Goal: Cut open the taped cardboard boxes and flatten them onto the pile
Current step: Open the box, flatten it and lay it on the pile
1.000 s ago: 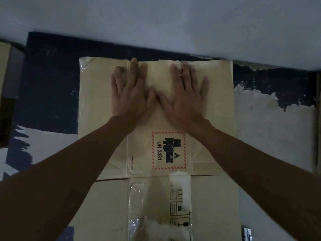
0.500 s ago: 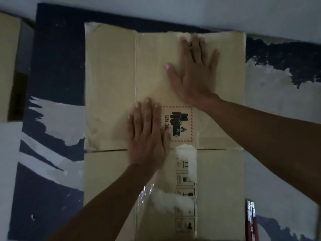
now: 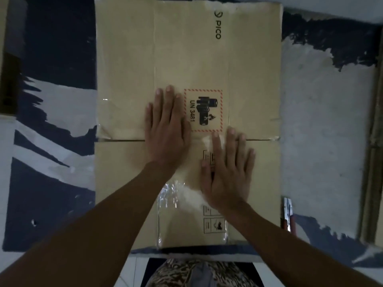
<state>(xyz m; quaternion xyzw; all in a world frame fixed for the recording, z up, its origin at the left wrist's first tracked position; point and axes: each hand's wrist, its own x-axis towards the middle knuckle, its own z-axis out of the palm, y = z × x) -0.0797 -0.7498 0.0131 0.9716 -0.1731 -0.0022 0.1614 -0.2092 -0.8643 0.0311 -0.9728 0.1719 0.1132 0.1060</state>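
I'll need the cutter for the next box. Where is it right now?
In the head view the cutter lies on the floor at the lower right, just off the flattened box's right edge, beyond the right hand.

Two bare forearms and hands, patterned garment below

The left hand (image 3: 165, 129) and right hand (image 3: 227, 170) show no rings, watch or gloves, and both forearms are bare with no sleeve reaching into view. At the near edge, between the arms, lies a garment (image 3: 199, 273) with a mottled dark-and-light, animal-like print and a paler bluish fold at its middle.
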